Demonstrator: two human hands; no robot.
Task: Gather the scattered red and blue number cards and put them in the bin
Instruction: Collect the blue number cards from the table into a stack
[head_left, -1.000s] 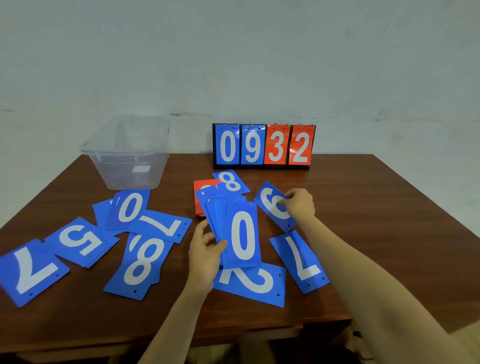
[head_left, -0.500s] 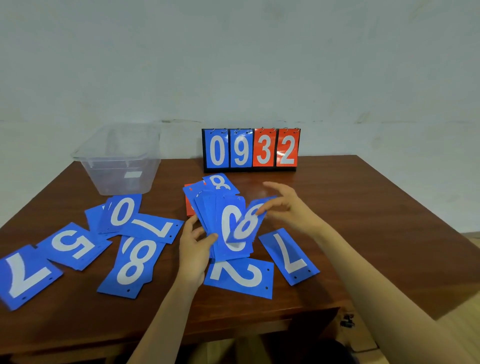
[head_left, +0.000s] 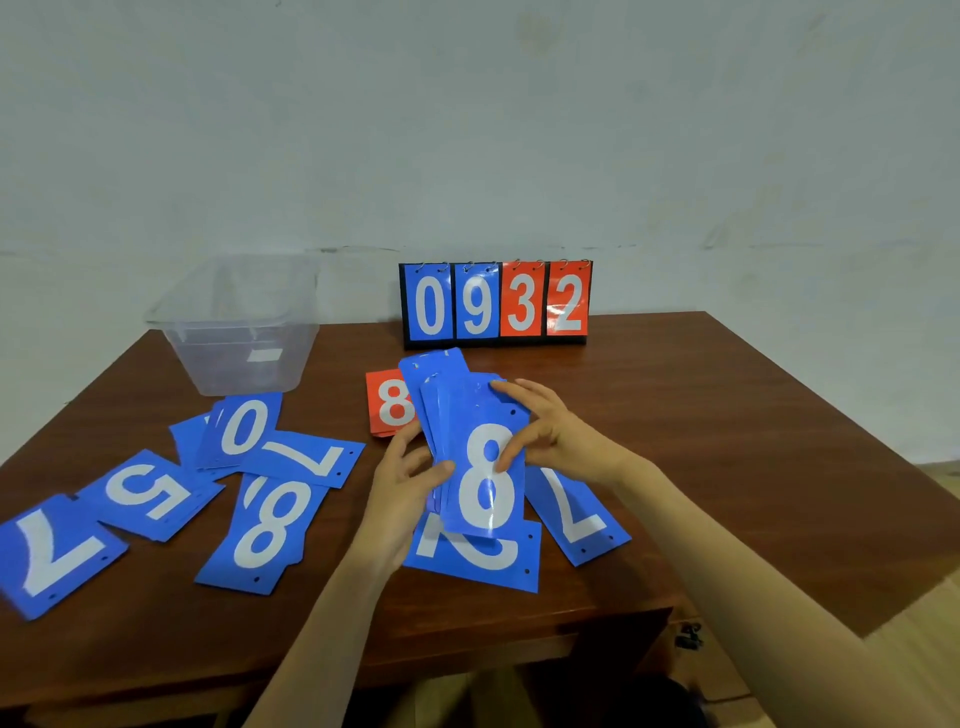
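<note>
The left hand (head_left: 405, 483) grips a fanned stack of blue plastic number cards (head_left: 467, 441) just above the brown wooden bench (head_left: 727, 415), thumb across its face and fingers curled behind. The right hand (head_left: 550, 436) lays nearly straight fingers (head_left: 511, 387) and its thumb on the top card, a white 8, holding nothing itself. Probably the next pick is the blue 7 card (head_left: 576, 514), flat just right of the stack beneath the right wrist, its long axis slanting from near right to far left; the right hand is nearer and need only drop back towards the person. A blue 2 card (head_left: 478, 556) lies partly under the stack, a red 8 card (head_left: 389, 405) just behind-left, five more blue cards well left, and the clear plastic bin (head_left: 239, 327) far left-behind with no cards visible inside. Half a second ago the stack showed a 0 on top and the right hand was swinging a card in over it; that card has now landed.
</note>
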